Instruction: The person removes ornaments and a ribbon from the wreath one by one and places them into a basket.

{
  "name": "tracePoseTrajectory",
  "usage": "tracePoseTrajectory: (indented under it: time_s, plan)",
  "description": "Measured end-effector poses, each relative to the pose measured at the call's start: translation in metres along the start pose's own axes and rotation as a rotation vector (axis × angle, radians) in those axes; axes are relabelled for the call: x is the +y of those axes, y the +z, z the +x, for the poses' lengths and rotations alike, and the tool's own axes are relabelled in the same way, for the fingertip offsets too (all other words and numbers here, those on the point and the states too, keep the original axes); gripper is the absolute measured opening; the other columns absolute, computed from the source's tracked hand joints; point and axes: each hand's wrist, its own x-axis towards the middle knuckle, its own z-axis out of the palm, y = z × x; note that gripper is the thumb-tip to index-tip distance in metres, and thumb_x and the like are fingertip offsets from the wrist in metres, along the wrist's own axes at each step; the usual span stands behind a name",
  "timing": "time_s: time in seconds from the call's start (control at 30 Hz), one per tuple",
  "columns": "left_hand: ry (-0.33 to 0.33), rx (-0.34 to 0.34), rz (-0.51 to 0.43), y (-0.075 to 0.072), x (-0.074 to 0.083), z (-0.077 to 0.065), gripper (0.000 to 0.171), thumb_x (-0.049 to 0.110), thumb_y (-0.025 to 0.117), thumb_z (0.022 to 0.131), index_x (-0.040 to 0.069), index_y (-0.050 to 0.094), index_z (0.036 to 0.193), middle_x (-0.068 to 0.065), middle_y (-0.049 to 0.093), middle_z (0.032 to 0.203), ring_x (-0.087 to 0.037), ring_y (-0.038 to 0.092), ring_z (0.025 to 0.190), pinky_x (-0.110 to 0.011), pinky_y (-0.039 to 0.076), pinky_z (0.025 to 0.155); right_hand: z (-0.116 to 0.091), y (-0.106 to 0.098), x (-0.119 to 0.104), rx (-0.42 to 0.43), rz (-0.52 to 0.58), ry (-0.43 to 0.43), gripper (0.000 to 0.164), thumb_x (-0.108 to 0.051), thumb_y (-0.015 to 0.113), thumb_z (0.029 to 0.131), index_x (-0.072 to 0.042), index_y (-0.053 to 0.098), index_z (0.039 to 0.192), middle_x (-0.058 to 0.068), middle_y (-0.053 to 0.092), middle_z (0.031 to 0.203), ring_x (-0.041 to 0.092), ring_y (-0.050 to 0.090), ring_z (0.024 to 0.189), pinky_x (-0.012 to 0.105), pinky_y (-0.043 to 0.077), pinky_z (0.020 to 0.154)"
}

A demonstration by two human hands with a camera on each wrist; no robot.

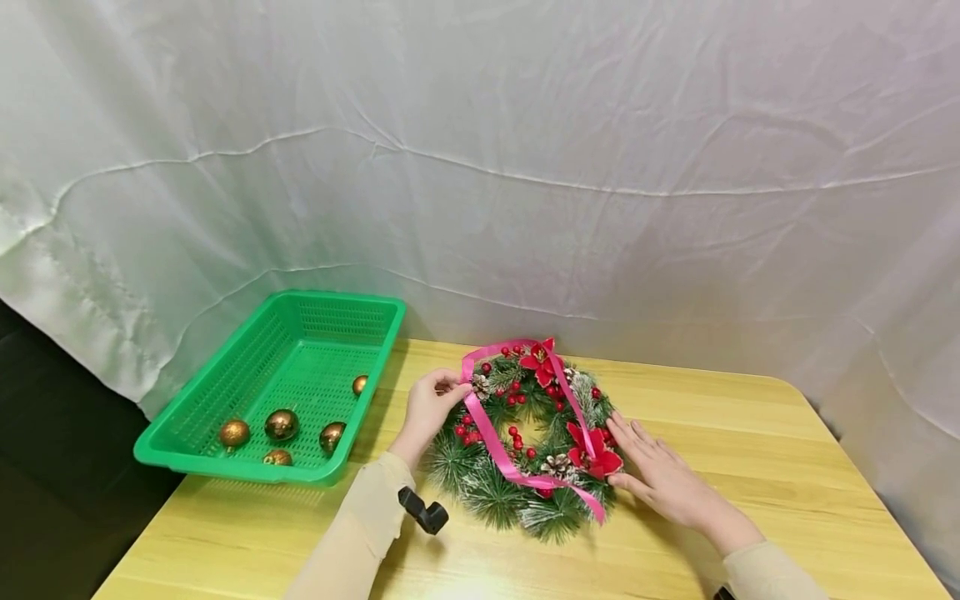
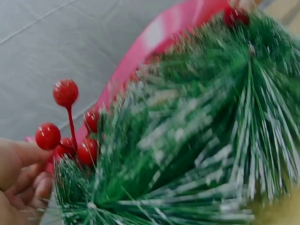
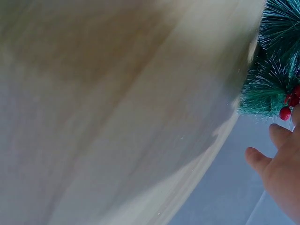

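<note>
A green Christmas wreath (image 1: 491, 492) with red berries, pine cones and red poinsettia flowers (image 1: 595, 450) lies on the table. Over it loops a loose pink ribbon (image 1: 491, 437), one end trailing past the front right of the ring. At the wreath's left side my left hand (image 1: 431, 410) pinches the ribbon between thumb and fingers. My right hand (image 1: 667, 479) touches the wreath's right edge, fingers fairly straight and spread. In the left wrist view, red berries (image 2: 65, 93) stand beside the left fingers, and the ribbon runs behind the needles.
To the left stands a green plastic basket (image 1: 390, 350) holding several bronze-coloured ball ornaments (image 1: 282, 425). The wooden table (image 1: 750, 467) has a rounded far right corner. A pale cloth (image 1: 525, 167) hangs behind it.
</note>
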Motion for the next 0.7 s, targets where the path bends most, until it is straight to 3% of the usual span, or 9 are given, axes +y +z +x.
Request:
tracePoseTrajectory:
  time_s: [0.1, 0.17, 0.27, 0.37, 0.47, 0.57, 0.7]
  plan:
    - [0.078, 0.041, -0.036, -0.002, -0.001, 0.000, 0.014, 0.006, 0.078, 0.078, 0.001, 0.065, 0.076, -0.013, 0.063, 0.107, -0.027, 0.060, 0.099, -0.041, 0.050, 0.088, 0.000, 0.000, -0.001, -0.004, 0.005, 0.001, 0.076, -0.048, 0.050, 0.095, -0.017, 0.015, 0.154, 0.009, 0.012, 0.159, 0.041, 0.014, 0.141, 0.065, 0.015, 0.107]
    - [0.127, 0.060, -0.057, -0.003, 0.000, -0.001, 0.017, 0.006, 0.077, 0.078, 0.003, 0.062, 0.072, -0.011, 0.059, 0.124, -0.030, 0.053, 0.115, -0.049, 0.041, 0.099, 0.000, 0.000, -0.001, -0.001, 0.001, -0.001, 0.075, -0.048, 0.050, 0.096, -0.016, 0.015, 0.154, 0.009, 0.012, 0.159, 0.042, 0.015, 0.140, 0.065, 0.015, 0.107]
    - [0.169, 0.043, -0.124, -0.004, 0.004, -0.001, 0.016, 0.002, 0.075, 0.080, 0.001, 0.060, 0.073, -0.010, 0.054, 0.134, -0.031, 0.045, 0.127, -0.049, 0.030, 0.109, 0.000, 0.000, -0.002, 0.005, 0.001, -0.006, 0.075, -0.047, 0.050, 0.096, -0.014, 0.015, 0.154, 0.008, 0.011, 0.159, 0.042, 0.015, 0.140, 0.065, 0.015, 0.107]
    - [0.152, -0.006, -0.221, -0.006, 0.013, -0.005, 0.012, -0.004, 0.070, 0.082, -0.006, 0.059, 0.078, -0.018, 0.060, 0.124, -0.029, 0.054, 0.118, -0.039, 0.036, 0.107, -0.001, 0.000, -0.003, 0.009, 0.005, -0.007, 0.075, -0.046, 0.050, 0.096, -0.013, 0.015, 0.154, 0.008, 0.010, 0.159, 0.043, 0.016, 0.140, 0.066, 0.015, 0.107]
    - [0.108, -0.027, -0.276, -0.007, 0.024, -0.011, 0.012, -0.006, 0.068, 0.083, -0.011, 0.058, 0.081, -0.022, 0.066, 0.103, -0.022, 0.064, 0.096, -0.029, 0.048, 0.093, -0.001, -0.001, -0.003, 0.006, 0.013, -0.006, 0.075, -0.046, 0.050, 0.096, -0.013, 0.016, 0.154, 0.007, 0.010, 0.159, 0.043, 0.016, 0.140, 0.066, 0.015, 0.107]
    - [0.099, -0.011, -0.286, -0.009, 0.034, -0.017, 0.012, -0.007, 0.069, 0.082, -0.012, 0.058, 0.081, -0.017, 0.067, 0.089, -0.013, 0.063, 0.081, -0.023, 0.053, 0.079, -0.002, -0.001, -0.004, 0.002, 0.017, 0.000, 0.076, -0.047, 0.050, 0.096, -0.014, 0.015, 0.154, 0.005, 0.009, 0.159, 0.042, 0.016, 0.140, 0.065, 0.015, 0.107]
    - [0.100, -0.001, -0.297, -0.008, 0.027, -0.016, 0.013, -0.005, 0.070, 0.083, -0.011, 0.058, 0.081, -0.014, 0.067, 0.086, -0.012, 0.062, 0.074, -0.021, 0.053, 0.070, -0.002, -0.001, -0.004, -0.004, 0.021, 0.010, 0.075, -0.047, 0.049, 0.096, -0.014, 0.014, 0.154, 0.004, 0.008, 0.159, 0.042, 0.015, 0.140, 0.064, 0.014, 0.108]
